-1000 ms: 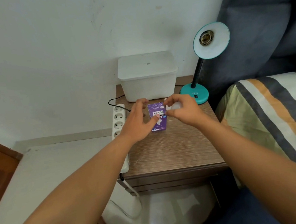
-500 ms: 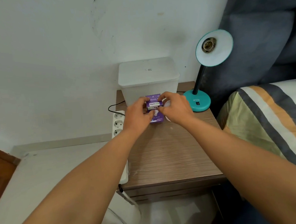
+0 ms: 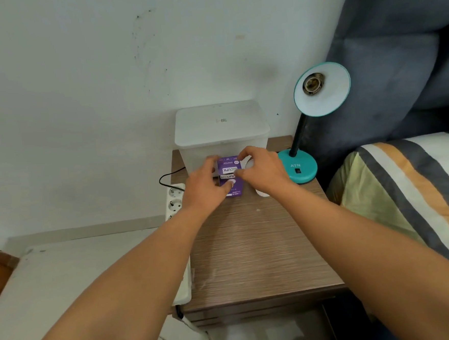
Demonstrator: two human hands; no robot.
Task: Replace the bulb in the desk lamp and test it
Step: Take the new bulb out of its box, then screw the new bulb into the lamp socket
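A teal desk lamp (image 3: 297, 168) stands at the back right of the bedside table (image 3: 255, 252). Its shade (image 3: 327, 93) faces me and shows an empty socket (image 3: 313, 84). A purple bulb box (image 3: 230, 176) sits upright in front of the white container. My left hand (image 3: 206, 188) grips the box's left side, thumb on its front. My right hand (image 3: 264, 171) has a white bulb (image 3: 262, 193) tucked in its palm, mostly hidden. Its fingertips touch the box's top right edge.
A lidded white plastic container (image 3: 222, 132) stands at the table's back, just behind the box. A white power strip (image 3: 175, 199) with a black cord lies along the table's left edge. A striped bed cover (image 3: 411, 191) and grey headboard are at the right.
Both hands and the purple box have shifted back on the table, closer to the white container. My right fingertips have come onto the box's top.
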